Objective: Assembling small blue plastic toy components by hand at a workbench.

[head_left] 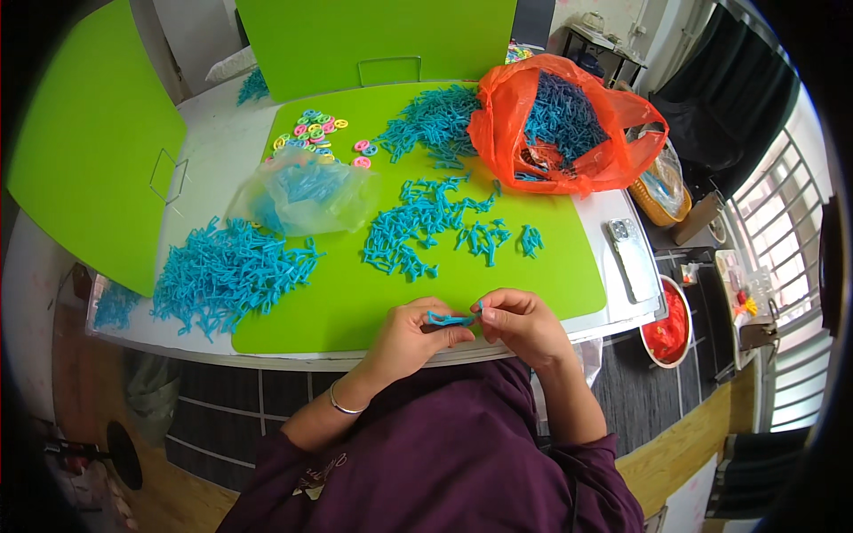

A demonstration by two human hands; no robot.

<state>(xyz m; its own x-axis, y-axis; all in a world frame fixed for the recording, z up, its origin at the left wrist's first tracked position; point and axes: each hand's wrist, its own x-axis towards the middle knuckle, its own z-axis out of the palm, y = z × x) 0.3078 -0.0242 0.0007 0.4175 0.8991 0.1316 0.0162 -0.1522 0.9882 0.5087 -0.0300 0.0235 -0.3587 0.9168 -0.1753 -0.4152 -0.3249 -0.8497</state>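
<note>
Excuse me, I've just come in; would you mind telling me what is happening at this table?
A person is handling small blue plastic parts: the left hand holds blue plastic, and the right hand pinches a bit of blue beside it; whether the two are joined is unclear. Loose blue pieces lie ahead on the green mat, with a larger heap to the left and an open red bag of more behind, to the right.

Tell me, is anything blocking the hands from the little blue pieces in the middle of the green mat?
Nothing visible blocks the left hand or right hand: just green mat lies between them and the blue pieces. The cloudy plastic bag is off to the left, and the red bag sits farther back, right.
</note>
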